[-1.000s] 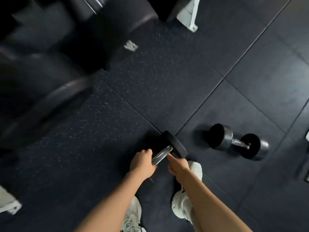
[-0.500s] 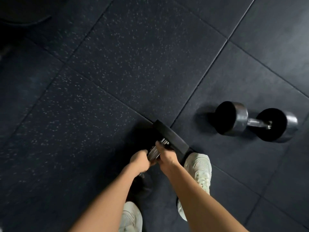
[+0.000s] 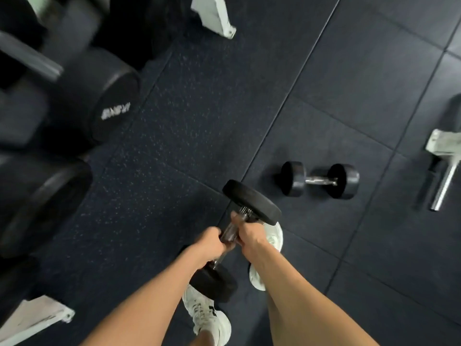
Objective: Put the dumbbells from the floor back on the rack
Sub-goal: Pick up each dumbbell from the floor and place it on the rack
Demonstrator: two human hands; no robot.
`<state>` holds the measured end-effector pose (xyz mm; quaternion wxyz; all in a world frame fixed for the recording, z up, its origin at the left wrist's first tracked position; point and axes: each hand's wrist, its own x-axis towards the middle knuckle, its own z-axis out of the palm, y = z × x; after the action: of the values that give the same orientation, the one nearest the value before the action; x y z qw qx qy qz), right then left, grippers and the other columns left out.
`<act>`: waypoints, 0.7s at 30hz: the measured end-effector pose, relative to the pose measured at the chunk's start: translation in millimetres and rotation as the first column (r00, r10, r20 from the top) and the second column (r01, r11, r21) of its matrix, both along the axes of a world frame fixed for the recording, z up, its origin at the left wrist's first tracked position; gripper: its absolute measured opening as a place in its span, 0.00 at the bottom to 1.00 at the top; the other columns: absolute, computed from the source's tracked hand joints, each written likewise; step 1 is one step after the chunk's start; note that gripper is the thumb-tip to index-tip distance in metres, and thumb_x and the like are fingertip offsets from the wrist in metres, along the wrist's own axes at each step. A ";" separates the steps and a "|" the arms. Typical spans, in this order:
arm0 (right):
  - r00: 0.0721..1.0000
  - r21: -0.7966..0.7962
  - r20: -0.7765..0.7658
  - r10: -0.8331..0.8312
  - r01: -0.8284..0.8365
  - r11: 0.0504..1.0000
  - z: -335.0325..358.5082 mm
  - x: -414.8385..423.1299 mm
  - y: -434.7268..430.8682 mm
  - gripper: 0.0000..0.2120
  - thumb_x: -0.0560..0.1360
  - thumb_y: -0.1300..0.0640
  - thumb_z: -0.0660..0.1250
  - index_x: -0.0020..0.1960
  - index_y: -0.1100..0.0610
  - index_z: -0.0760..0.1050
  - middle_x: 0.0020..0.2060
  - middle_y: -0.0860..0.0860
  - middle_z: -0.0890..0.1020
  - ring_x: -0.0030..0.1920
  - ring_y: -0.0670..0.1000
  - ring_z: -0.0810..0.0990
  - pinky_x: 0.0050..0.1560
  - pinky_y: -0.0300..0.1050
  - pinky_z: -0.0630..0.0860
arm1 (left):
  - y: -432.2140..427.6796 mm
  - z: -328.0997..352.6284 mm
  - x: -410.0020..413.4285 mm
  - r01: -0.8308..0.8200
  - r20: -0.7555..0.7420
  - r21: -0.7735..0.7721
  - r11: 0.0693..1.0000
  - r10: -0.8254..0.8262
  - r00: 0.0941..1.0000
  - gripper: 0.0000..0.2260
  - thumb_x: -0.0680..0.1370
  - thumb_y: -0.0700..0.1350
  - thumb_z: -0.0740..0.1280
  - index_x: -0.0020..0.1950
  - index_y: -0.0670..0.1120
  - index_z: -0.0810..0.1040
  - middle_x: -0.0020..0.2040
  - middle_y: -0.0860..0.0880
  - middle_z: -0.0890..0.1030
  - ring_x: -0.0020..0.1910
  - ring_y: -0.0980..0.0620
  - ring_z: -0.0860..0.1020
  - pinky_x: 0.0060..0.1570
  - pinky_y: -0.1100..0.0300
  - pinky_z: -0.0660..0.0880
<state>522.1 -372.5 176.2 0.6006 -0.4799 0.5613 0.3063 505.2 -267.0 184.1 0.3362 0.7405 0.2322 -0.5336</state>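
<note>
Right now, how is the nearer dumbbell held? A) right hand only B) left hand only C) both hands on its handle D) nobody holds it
C: the left hand and right hand both wrap the handle of the dumbbell; another dumbbell lies on the floor.

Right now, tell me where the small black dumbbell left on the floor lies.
The small black dumbbell lies on the dark rubber floor, right of centre in the head view, just beyond the white right shoe.

Your hands [image 3: 225, 242] hold one dumbbell [image 3: 250, 201] above your shoes [image 3: 208, 313]. A second dumbbell [image 3: 320, 181] lies on the floor [image 3: 199, 121] to its right. The rack [image 3: 74, 101] stands at left.
</note>
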 end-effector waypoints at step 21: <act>0.929 -0.081 0.329 0.170 -0.152 0.985 434.0 254.9 -70.8 0.08 0.71 0.59 0.73 0.42 0.60 0.75 0.36 0.54 0.79 0.43 0.56 0.80 0.57 0.58 0.78 | -65.3 454.7 244.5 0.004 0.346 -0.097 0.995 0.029 0.938 0.09 0.72 0.45 0.70 0.48 0.42 0.75 0.44 0.44 0.79 0.43 0.48 0.78 0.37 0.59 0.74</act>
<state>777.0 -443.3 610.2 0.6470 -0.5854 0.4178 0.2532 749.7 -332.3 638.8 0.4105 0.8043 0.1481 -0.4033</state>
